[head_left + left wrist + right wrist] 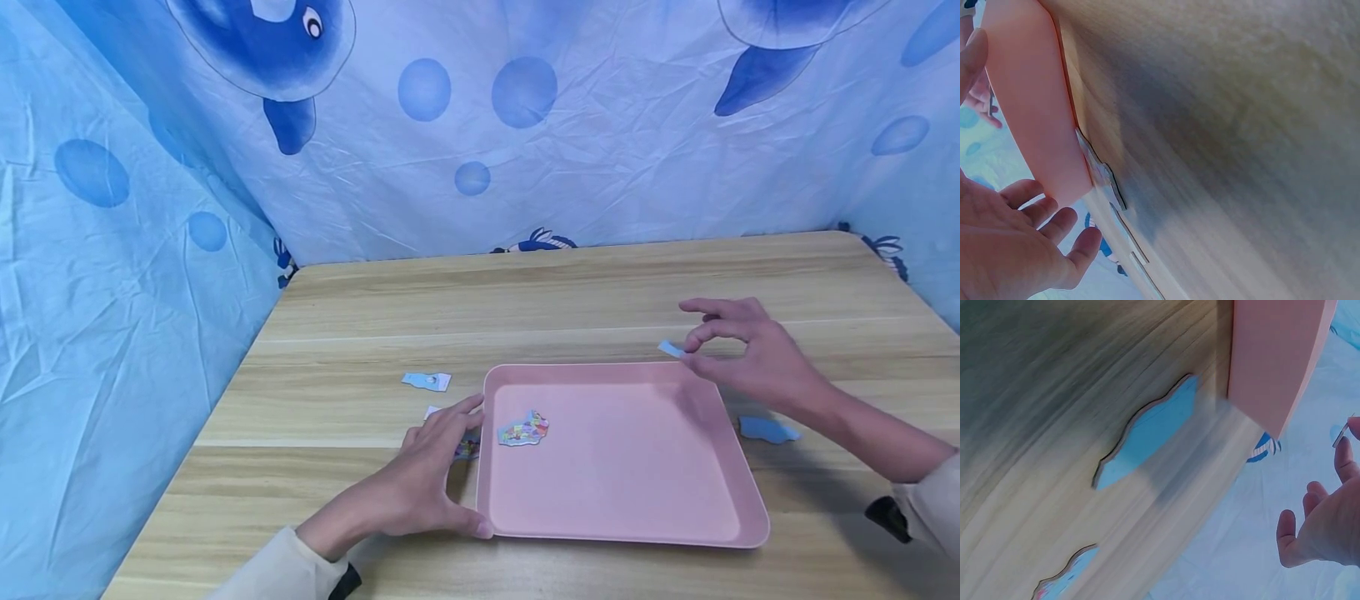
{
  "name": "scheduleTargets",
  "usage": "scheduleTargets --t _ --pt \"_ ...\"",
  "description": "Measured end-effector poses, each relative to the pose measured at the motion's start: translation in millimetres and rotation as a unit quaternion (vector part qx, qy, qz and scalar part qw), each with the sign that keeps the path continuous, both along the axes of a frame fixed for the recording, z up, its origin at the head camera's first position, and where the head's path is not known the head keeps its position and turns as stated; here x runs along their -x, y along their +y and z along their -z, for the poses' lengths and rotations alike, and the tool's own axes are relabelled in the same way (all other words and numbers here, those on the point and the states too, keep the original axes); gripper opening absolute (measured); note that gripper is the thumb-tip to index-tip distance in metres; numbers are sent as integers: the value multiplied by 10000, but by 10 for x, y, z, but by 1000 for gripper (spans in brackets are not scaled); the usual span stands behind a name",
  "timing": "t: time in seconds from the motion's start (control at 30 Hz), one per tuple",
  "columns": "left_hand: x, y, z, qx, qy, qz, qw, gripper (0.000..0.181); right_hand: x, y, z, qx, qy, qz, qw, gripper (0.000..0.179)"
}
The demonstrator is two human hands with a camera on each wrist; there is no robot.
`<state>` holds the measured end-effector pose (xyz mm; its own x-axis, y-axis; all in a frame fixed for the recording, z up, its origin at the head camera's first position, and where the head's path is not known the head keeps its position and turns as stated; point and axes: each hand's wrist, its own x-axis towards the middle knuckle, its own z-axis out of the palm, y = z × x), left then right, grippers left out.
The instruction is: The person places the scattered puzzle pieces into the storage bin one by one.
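Above the far right corner of a pink tray [622, 467], my right hand [750, 350] pinches a small light-blue puzzle piece [671, 349] between thumb and index finger, the other fingers raised. In the right wrist view the pinched piece [1340, 435] shows edge-on. My left hand [427, 471] rests along the tray's left side, fingers spread, with the thumb at the near left corner and the fingertips at the rim. Inside the tray, on the left, lies a multicoloured map puzzle piece [523, 429]. Another colourful piece [467, 447] is partly hidden under my left hand.
A blue-and-white piece [426, 381] lies on the wooden table [337, 400] beyond my left hand, with another piece's corner [431, 411] near it. Right of the tray is a plain blue piece [768, 430]. A blue sea-patterned curtain [472, 125] hangs behind.
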<state>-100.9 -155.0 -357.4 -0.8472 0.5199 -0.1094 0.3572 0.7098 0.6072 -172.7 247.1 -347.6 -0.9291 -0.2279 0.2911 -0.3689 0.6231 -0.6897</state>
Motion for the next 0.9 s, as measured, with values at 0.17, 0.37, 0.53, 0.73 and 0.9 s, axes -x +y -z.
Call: scheduleTargets --t 0.17,0.37,0.53,0.73,0.9 --pt "4 -2 4 6 -23 -5 10000 111 5 -97 -11 -32 -50 -105 9999 13" --pt "14 -8 15 -31 -27 16 10000 111 -4 -210 -18 136 -247 -315 9991 16" --pt "17 -9 17 -72 -37 28 10000 111 -9 -280 -23 165 -430 -391 9982 20" --pt "15 -8 15 -100 -38 38 9999 110 -12 -381 -40 124 -302 -550 9980 22" --pt "17 -11 17 -75 -11 11 10000 111 5 -467 -68 62 -100 -817 9966 21"
